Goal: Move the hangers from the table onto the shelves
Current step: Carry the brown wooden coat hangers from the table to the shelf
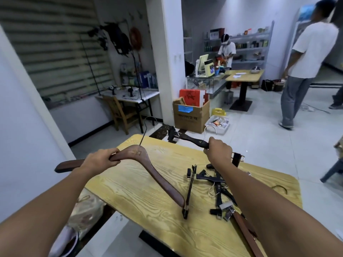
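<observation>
Hangers, one per hand, both lifted off the pale yellow wood-grain table (144,206). Left hand (101,161) wraps its fingers over one arm of the brown curved wooden coat hanger (154,169), just beside the neck where the thin wire hook rises. The other arm slopes down toward the tabletop, its tip by a small dark clip; cannot tell if it touches the surface. Right hand (220,150) closes round the middle of the dark slim clip hanger (187,139), right by its silver hook. It is held over the table's far edge, with a clip at the visible end.

More on the table: a tangled heap of dark clip hangers (218,184) under the right forearm, and a brown flat-barred hanger (247,235) at the near right corner.

Handling, as judged:
- **Weight and stiffness:** the wood looks rigid and light, with no give, so a one-handed hold should do.
- **Where to hold:** the varnished surface looks smooth. A grip near the neck balances each piece; a hold far out on an arm would let it swing.
- **Weak points:** the wire hooks and sprung metal clips snag on one another. The heap will likely need teasing apart, lifting by the bar rather than the clip.

Grey wall shelves (248,52) stand well apart, across the room. Hooks are best pointed away from the body on the walk.
</observation>
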`<state>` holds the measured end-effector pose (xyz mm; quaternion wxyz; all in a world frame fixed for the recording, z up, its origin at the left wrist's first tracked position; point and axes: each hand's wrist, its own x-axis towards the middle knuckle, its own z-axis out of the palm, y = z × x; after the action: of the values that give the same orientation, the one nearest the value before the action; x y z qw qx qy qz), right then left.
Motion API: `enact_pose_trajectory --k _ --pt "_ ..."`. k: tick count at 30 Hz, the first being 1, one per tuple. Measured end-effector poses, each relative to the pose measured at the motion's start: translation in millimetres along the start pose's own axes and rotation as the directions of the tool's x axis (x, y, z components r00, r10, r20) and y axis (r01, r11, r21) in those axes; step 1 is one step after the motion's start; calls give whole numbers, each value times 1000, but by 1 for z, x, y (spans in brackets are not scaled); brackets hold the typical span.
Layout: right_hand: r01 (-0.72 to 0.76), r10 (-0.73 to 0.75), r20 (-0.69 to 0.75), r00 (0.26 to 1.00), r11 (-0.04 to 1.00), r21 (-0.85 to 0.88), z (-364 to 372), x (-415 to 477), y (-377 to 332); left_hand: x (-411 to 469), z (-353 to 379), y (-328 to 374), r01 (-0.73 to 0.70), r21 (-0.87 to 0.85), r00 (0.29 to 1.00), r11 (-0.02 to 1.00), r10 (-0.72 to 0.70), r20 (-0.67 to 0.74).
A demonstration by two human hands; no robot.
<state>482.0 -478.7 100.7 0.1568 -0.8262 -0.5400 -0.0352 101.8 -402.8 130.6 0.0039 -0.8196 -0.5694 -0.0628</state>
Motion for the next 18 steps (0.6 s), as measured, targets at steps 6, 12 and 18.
enact_pose_trajectory --k 6,12,18 --pt "63 -48 -158 986 994 93 -43 8 -52 -31 -55 -28 55 36 998 998 -55 -17" --pt "217 -187 -224 957 969 121 -80 -5 -115 -70 -94 -44 142 22 987 990 -140 -78" --pt "447 -403 -237 884 877 177 -99 -31 -176 -120 -109 -65 252 46 961 967 -244 -130"
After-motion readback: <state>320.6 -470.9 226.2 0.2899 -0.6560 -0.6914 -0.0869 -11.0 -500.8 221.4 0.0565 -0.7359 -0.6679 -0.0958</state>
